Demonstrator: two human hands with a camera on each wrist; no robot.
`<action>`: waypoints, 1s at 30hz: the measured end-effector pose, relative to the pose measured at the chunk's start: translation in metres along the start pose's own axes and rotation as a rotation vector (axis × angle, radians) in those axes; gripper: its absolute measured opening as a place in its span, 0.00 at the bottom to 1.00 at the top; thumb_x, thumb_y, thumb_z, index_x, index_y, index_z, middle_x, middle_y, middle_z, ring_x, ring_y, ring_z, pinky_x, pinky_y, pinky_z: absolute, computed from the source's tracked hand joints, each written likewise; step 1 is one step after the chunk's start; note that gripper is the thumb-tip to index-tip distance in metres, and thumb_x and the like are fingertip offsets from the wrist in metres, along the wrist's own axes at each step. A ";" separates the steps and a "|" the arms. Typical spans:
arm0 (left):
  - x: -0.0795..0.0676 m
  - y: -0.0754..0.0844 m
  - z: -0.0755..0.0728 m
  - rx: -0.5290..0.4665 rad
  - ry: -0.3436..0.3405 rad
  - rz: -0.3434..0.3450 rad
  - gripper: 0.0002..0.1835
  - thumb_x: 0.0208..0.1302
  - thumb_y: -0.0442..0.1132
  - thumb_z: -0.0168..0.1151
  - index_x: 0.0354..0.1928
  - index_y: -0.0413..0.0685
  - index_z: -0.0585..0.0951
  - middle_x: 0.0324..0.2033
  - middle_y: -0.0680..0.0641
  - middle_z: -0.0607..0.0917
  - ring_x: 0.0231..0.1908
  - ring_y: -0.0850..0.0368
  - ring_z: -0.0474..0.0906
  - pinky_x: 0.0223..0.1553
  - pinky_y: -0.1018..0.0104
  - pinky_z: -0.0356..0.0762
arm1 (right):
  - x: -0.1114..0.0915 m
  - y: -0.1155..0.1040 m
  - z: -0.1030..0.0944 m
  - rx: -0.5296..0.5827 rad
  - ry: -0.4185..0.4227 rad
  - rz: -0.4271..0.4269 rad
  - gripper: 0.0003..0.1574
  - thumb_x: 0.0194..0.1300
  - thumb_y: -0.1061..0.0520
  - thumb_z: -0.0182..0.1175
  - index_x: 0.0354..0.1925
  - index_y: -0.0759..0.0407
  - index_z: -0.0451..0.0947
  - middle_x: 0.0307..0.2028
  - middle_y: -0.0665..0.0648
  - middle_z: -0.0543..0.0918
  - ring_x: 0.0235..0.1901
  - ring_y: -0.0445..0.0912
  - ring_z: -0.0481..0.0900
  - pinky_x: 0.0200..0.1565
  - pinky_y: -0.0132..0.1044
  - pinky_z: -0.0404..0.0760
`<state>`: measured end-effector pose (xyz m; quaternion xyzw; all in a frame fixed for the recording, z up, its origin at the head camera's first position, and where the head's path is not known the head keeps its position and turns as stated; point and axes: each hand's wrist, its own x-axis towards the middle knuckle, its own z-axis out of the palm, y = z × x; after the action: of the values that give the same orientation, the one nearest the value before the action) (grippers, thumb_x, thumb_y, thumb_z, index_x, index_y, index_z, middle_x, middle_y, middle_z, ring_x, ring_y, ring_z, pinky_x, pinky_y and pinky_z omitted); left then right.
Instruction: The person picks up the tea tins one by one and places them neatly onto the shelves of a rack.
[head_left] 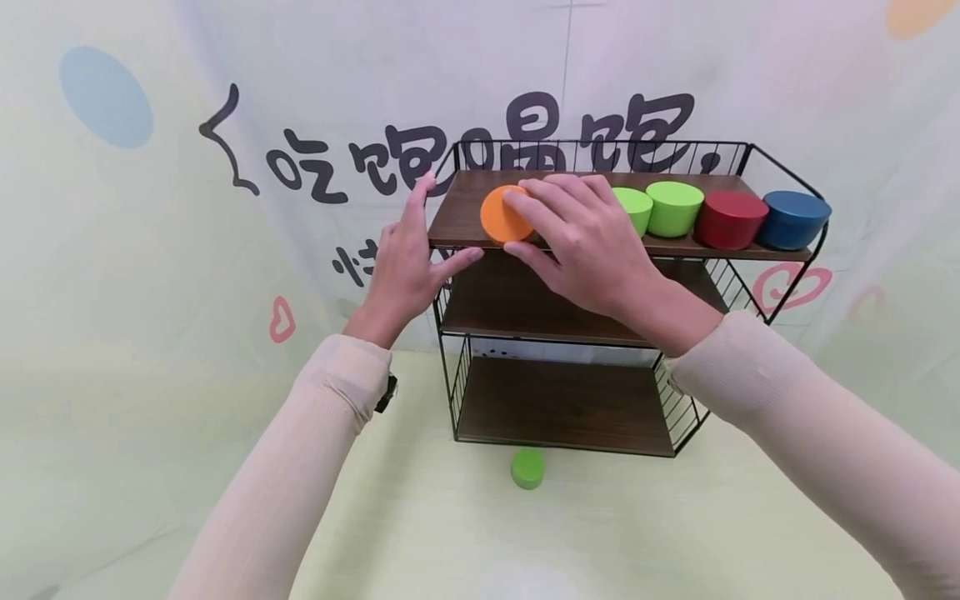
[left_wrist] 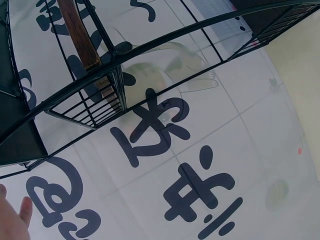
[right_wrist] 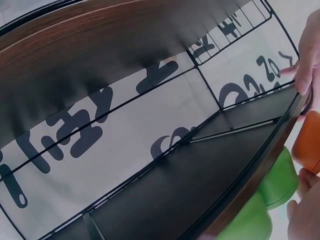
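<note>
My right hand grips a round orange tin over the left part of the rack's top shelf. In the head view the tin's flat round face points toward me. At the shelf's left front corner is my left hand, fingers straight and thumb stretched along the front edge, holding nothing. Two light green tins, a dark red tin and a blue tin stand in a row to the right, the nearer green one partly hidden by my right hand. The right wrist view shows the orange tin beside my right fingers.
The black wire rack has a middle shelf and a bottom shelf of dark wood, with wire rails behind and at the sides. Another green tin sits on the pale surface in front. A printed sheet hangs behind.
</note>
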<state>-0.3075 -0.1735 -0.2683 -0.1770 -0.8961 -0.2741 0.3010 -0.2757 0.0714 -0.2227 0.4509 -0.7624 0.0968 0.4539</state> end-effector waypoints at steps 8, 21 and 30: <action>0.000 0.000 0.000 -0.003 0.007 0.020 0.57 0.57 0.63 0.69 0.79 0.52 0.47 0.75 0.53 0.59 0.68 0.50 0.64 0.67 0.51 0.56 | 0.005 0.003 0.003 0.000 -0.073 0.134 0.29 0.70 0.46 0.62 0.61 0.62 0.77 0.55 0.62 0.81 0.56 0.57 0.74 0.53 0.52 0.69; 0.000 0.000 0.000 -0.002 -0.002 -0.004 0.58 0.56 0.65 0.68 0.79 0.55 0.46 0.76 0.56 0.57 0.69 0.51 0.62 0.69 0.52 0.54 | 0.015 0.005 0.005 -0.079 -0.213 0.241 0.28 0.73 0.43 0.56 0.59 0.61 0.76 0.53 0.62 0.82 0.54 0.56 0.74 0.52 0.50 0.68; 0.000 0.001 -0.001 -0.002 -0.006 -0.018 0.58 0.56 0.64 0.69 0.79 0.57 0.45 0.76 0.56 0.57 0.69 0.49 0.63 0.69 0.52 0.55 | 0.019 0.004 0.005 -0.133 -0.309 0.282 0.28 0.76 0.41 0.50 0.57 0.60 0.77 0.50 0.62 0.84 0.54 0.56 0.73 0.54 0.52 0.67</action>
<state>-0.3061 -0.1729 -0.2675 -0.1700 -0.8982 -0.2772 0.2956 -0.2854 0.0592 -0.2095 0.3181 -0.8832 0.0385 0.3424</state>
